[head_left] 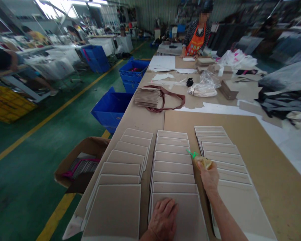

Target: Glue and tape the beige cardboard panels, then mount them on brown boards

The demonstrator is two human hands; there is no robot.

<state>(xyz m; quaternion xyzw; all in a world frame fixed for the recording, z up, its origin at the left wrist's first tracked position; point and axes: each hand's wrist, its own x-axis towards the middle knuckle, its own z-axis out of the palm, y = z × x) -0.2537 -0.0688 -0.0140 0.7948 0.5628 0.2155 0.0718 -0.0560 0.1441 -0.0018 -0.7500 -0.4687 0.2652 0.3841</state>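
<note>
Three rows of overlapping beige panels with pale edges lie on the table: a left row (115, 211), a middle row (185, 214) and a right row (240, 201). My left hand (163, 217) rests on the nearest panel of the middle row, its fingers bent and close together; nothing shows in it. Wrapped in my right hand (209, 175) is a yellowish bottle (203, 162) with a green tip (193, 155). That tip points left, at the right edge of the middle row's upper panels. Whether it touches them I cannot tell.
Bundled boards (147, 97) with a brown strap (182, 100) lie farther up the table (273, 167). Blue crates (110, 108) and a carton (82, 167) stand on the floor at the left. A person in an orange apron (196, 42) is at the far end.
</note>
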